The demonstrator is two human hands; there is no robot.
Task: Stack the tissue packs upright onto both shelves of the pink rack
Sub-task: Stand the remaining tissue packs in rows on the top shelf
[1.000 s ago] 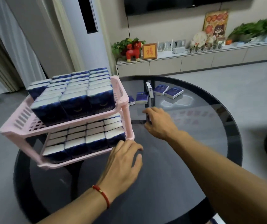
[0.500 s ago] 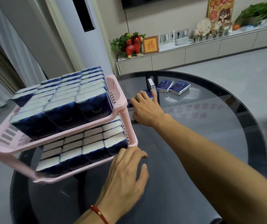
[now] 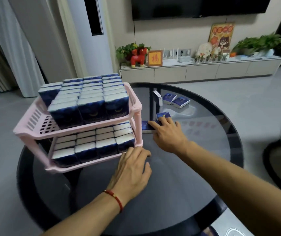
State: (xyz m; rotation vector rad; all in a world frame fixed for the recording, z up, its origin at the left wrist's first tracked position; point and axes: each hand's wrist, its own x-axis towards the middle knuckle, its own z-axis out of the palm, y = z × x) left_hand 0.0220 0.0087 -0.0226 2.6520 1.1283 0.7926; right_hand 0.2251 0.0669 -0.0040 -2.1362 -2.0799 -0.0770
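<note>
Right hand is lying flat-fingered on 2 loose tissue packs; left hand, relaxed and empty, is touching the pink rack at 9 o'clock — a nudge risks toppling packs

Your right hand covers most of the two nearest loose packs, so grip is unreadable; rack's lower back rows sit hidden under the upper shelf, and both forearms run off frame.
</note>
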